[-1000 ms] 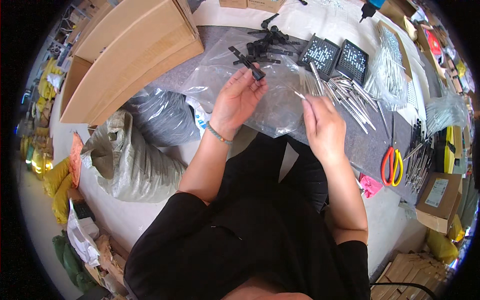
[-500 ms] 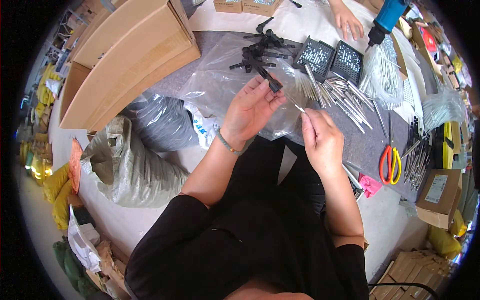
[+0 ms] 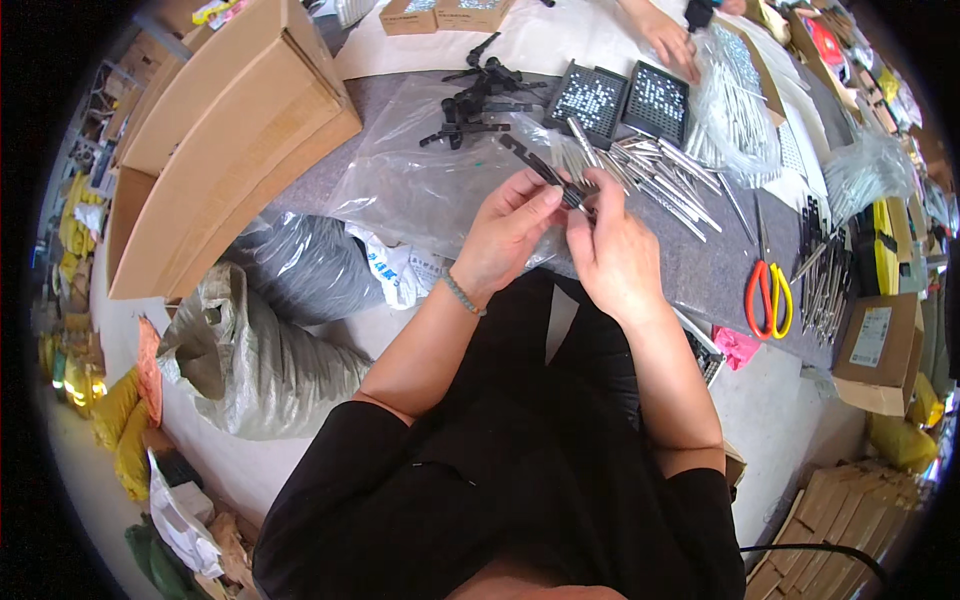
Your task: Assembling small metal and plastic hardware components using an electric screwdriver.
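My left hand (image 3: 512,228) is closed around a slim black plastic part (image 3: 530,154) with a hooked far end, held slanting above the table. At its near end the thumb and fingers of my right hand (image 3: 622,258) pinch the part, both hands almost touching. Whether a thin metal rod is still in my right fingers is hidden. Just beyond lie a heap of similar black plastic parts (image 3: 480,95) on a clear plastic bag (image 3: 395,165) and a pile of loose silvery metal rods (image 3: 668,185).
Two black trays of small shiny pieces (image 3: 588,102) stand behind the rods, near another person's hand (image 3: 665,42). Scissors with red and yellow handles (image 3: 768,300) lie at the right. A large cardboard box (image 3: 225,130) stands left, above a woven sack (image 3: 265,350).
My right hand has come up against the black part; the thin rod seen in it earlier no longer shows. The other person's hand has shifted, and the blue power driver has mostly left the view.
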Motion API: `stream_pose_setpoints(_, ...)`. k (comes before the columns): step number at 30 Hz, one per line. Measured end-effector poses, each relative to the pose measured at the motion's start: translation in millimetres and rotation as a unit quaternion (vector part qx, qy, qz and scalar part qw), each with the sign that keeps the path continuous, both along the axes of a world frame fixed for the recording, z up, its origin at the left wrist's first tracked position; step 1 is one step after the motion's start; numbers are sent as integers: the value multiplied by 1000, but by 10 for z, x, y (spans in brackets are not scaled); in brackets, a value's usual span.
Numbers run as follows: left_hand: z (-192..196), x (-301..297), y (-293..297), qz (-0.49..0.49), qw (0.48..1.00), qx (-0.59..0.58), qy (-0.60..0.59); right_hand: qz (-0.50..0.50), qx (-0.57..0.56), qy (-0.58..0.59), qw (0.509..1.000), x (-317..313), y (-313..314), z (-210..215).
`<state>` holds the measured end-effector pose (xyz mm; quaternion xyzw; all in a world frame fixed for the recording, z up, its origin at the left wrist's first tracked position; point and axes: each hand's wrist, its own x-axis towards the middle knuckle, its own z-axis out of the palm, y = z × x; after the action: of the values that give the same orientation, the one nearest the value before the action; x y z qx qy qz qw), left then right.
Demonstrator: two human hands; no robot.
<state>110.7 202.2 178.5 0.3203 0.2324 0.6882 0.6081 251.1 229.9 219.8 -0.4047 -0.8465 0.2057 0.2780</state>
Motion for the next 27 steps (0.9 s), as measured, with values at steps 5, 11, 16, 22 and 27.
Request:
stream_pose_setpoints(5,-76,39,96,5,999,-25,47,18,-12,74,997,77,90,-148)
stream_pose_setpoints(11,-172,21,137,-14,999,-28,42,-32,-51,119,991,236,64,-267)
stream_pose_setpoints(16,-157,14,166,-20,999,-36,21,-14,-142,179,973,264,72,-267)
stream_pose_setpoints(22,-80,58,158,-50,998,-18,21,1,-231,189,955,273,76,-190)
stream_pose_setpoints(27,-111,69,162,-83,996,-44,13,14,-293,244,924,242,69,-180)
